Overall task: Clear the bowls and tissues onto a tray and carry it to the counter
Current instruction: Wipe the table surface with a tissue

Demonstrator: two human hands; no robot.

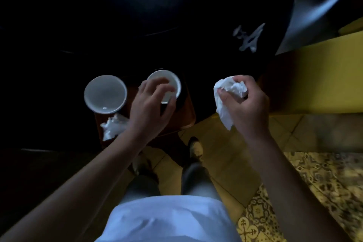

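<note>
Head view, dim light, dark table. Brown tray [188,122] sits at the table's near edge, its corner overhanging toward the floor. Two white bowls are on it: larger bowl [105,93] at 9 o'clock of the left hand, smaller bowl [172,82] partly under the left hand [151,108]. Left fingers spread and bent over that bowl's rim; whether they actually clamp it, cannot tell. Crumpled tissue [114,126] lies on the tray at 6 o'clock of the larger bowl. Right hand [247,102], at 3 o'clock of the tray and off it, has fingers curled tight on a wadded tissue [229,90], a tail hanging below. More white litter [248,39] on the table at 1 o'clock, too blurred to identify. Risks, as judged: overhanging tray could tip if pressed at its near corner; loose tissues may blow off during carry; the hanging tail may snag a bowl.
</note>
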